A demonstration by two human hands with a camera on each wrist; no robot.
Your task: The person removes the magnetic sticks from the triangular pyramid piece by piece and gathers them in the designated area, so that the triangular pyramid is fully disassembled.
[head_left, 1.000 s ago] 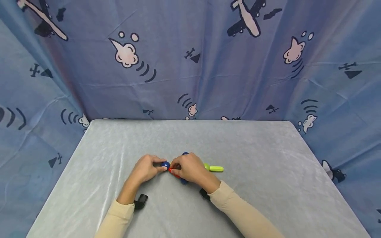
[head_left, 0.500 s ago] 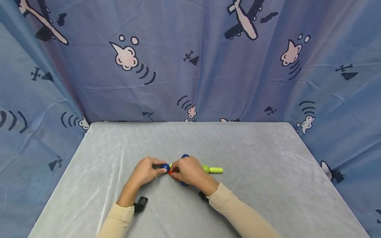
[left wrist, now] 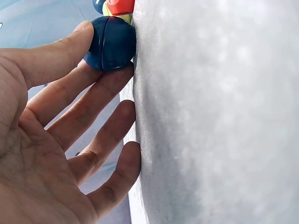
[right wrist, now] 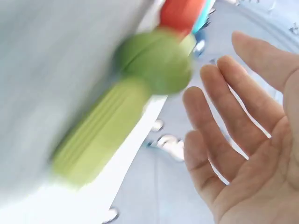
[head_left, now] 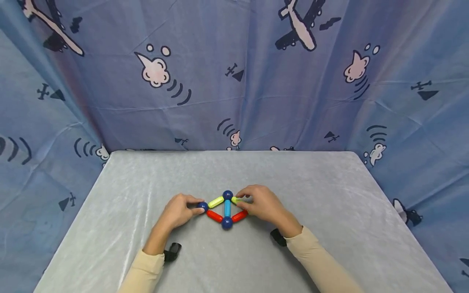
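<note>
At the left corner of a flat figure of magnetic rods and balls, my left hand (head_left: 178, 212) pinches a dark blue ball (head_left: 202, 207) between thumb and fingers. A yellow-green rod (head_left: 216, 202) and a red rod (head_left: 214, 216) run from it to two more blue balls, a far one (head_left: 228, 195) and a near one (head_left: 226, 223). Between those two lies a light blue rod (head_left: 227, 208). My right hand (head_left: 264, 206), fingers spread and holding nothing, hovers over the right corner. In the right wrist view a green ball (right wrist: 156, 60) joins another yellow-green rod (right wrist: 103, 133).
A grey-white cloth covers the table (head_left: 311, 183). Behind it and along its sides hangs a blue curtain (head_left: 198, 122) printed with planes and clouds. A black wrist camera (head_left: 172, 252) sits on the left wrist, and another (head_left: 278, 237) on the right.
My right hand has let go near the left red rod and moved right, uncovering the middle of the figure. The left hand stays on its blue ball.
</note>
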